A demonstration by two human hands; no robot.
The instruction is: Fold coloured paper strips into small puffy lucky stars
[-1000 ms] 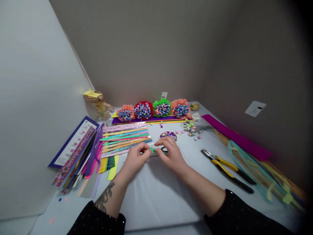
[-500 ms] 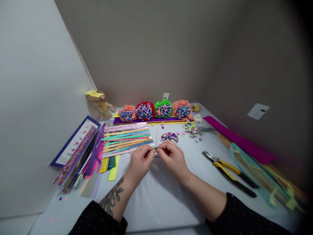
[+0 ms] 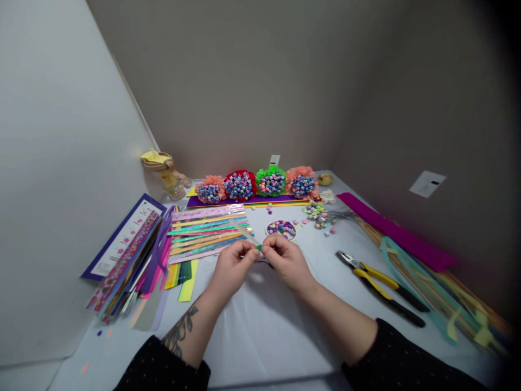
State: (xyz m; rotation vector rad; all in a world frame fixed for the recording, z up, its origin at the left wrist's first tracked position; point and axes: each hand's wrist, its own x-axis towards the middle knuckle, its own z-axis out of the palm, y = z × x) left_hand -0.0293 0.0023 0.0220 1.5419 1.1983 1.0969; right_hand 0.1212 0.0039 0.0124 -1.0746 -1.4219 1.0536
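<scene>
My left hand (image 3: 236,265) and my right hand (image 3: 288,263) meet over the middle of the table, thumbs and forefingers pinched. Between the fingertips they hold a narrow paper strip (image 3: 245,233), green at the pinch, with a pale length slanting up to the left. Just beyond my right hand lies a round dish (image 3: 280,229) of small folded paper stars, mostly purple and pink. Left of my hands, many coloured paper strips (image 3: 209,231) are laid side by side. The fingers partly hide the fold in the strip.
Yellow-and-black pliers (image 3: 380,288) lie at right, beside sticks and ribbons (image 3: 427,288) and a magenta sheet (image 3: 391,231). At the back stand star-filled paper flowers (image 3: 240,185). More strip packs (image 3: 126,260) lie at left; loose stars (image 3: 315,212) sit back right.
The strip's loose pale end, which pointed upward, now slants up to the left. Both hands keep their pinch in almost the same place.
</scene>
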